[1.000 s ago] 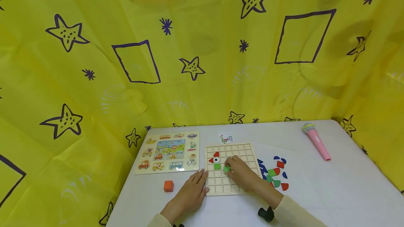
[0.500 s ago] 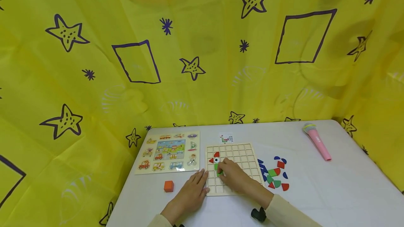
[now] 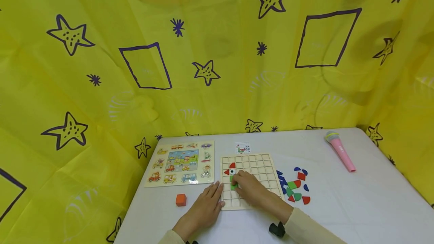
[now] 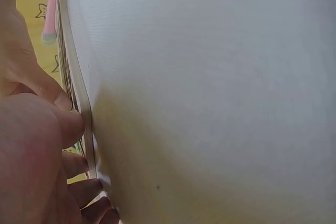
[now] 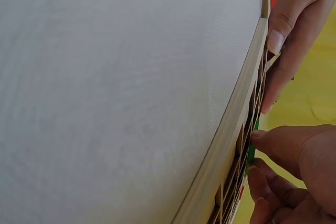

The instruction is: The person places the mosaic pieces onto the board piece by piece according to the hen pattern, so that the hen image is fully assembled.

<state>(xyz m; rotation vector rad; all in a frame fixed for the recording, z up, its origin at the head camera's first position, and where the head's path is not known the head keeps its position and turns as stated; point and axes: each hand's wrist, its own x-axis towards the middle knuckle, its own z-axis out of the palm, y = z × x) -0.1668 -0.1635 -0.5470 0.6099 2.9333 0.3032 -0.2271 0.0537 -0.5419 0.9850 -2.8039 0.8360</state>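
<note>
A wooden grid board (image 3: 249, 199) lies on the table. My right hand (image 3: 249, 186) pinches a green square tile (image 5: 252, 149) between thumb and fingers, low against the grid. It sits just below another green tile (image 3: 232, 178), partly hidden by the fingers. Above them are a white tile with a black dot (image 3: 232, 171), a red quarter-round tile (image 3: 232, 165) and a red triangle tile (image 3: 226, 172). My left hand (image 3: 206, 204) rests against the board's left edge, its fingers extended and touching the rim.
Loose red, green and blue tiles (image 3: 297, 197) lie right of the board. Behind it is a small pattern card (image 3: 242, 148). A picture puzzle (image 3: 154, 163) and an orange cube (image 3: 181, 200) are to the left, a pink toy microphone (image 3: 342, 154) far right.
My right hand has moved left across the grid with the green tile, down to the spot below the other green tile. The left hand has stayed in place.
</note>
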